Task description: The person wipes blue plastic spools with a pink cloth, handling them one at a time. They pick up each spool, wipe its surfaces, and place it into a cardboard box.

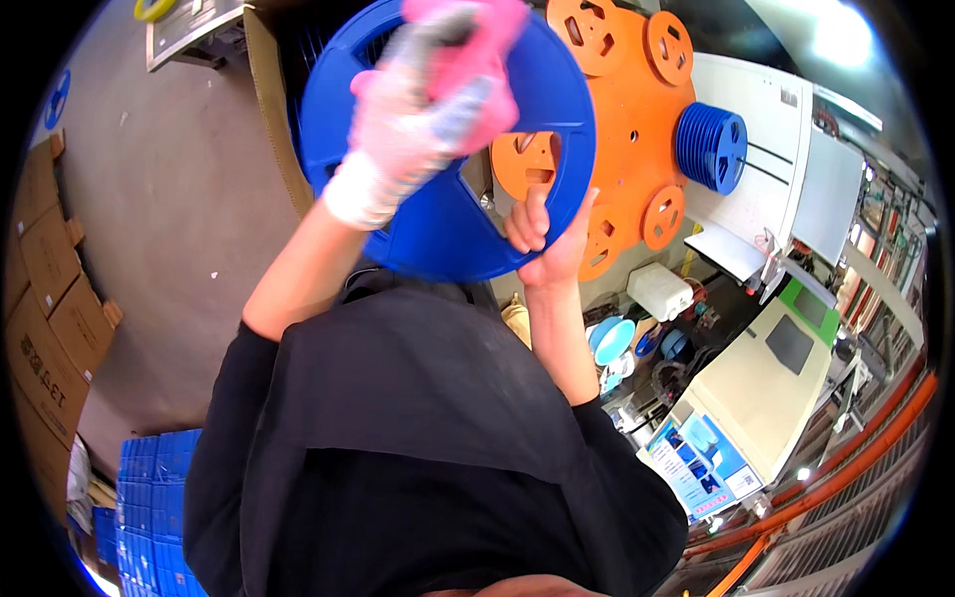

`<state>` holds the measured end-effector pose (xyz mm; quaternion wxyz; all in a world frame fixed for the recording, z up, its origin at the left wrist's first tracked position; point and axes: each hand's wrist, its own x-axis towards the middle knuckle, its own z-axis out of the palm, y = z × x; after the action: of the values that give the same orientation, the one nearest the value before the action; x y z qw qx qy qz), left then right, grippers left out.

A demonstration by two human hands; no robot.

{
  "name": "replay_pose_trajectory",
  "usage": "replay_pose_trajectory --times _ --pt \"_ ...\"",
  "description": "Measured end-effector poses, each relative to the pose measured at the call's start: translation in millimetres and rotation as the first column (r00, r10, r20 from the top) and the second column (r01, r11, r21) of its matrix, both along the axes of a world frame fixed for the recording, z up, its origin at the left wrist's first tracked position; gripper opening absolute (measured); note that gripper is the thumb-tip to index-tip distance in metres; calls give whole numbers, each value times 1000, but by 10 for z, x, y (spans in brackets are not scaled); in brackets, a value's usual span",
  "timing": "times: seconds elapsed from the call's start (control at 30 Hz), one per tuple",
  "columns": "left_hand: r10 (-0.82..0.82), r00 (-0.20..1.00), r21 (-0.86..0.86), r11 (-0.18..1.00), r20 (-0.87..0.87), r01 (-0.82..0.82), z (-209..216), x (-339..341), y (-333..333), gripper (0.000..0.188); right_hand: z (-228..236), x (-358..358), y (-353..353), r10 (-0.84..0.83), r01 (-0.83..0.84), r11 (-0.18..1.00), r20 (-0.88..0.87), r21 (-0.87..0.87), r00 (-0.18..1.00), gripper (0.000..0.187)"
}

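A large blue plastic reel (428, 239) with cut-out windows is held up in front of my chest, its flat face toward me. My right hand (549, 239) is bare and grips the reel's lower right rim, with fingers curled through a window. On my left hand (403, 134) is a white and grey glove, smeared by motion. It is closed on a bunched pink cloth (492, 85) that lies over the upper middle of the reel's face. The cloth and glove hide the reel's hub.
Right of the reel stands an orange plate (637, 109) with several orange discs. Beyond it, blue reels (731, 151) are stacked on a rod. An open carton (271, 109) is at the upper left, cardboard boxes (55, 254) at far left, and a beige machine (746, 398) at right.
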<state>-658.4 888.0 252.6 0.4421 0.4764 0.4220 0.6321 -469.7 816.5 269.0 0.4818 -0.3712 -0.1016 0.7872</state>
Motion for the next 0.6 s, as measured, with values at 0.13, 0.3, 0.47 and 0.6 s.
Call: replay_pose_trajectory --times 0.13,0.3,0.47,0.6 --pt "-49 891 136 983 -451 123 25 334 50 47 103 -119 -170 9 -21 997 -156 -76 988 54" --pt "-183 945 -83 983 -272 166 -147 312 -85 37 134 -50 -194 19 -32 998 -249 -50 968 64" --pt "-189 963 -83 981 -191 176 -101 258 331 38 228 -32 -222 59 -72 996 -208 -56 976 60" --pt "-74 942 171 976 -326 136 -60 473 97 31 154 11 -257 60 -72 996 -197 -55 979 63"
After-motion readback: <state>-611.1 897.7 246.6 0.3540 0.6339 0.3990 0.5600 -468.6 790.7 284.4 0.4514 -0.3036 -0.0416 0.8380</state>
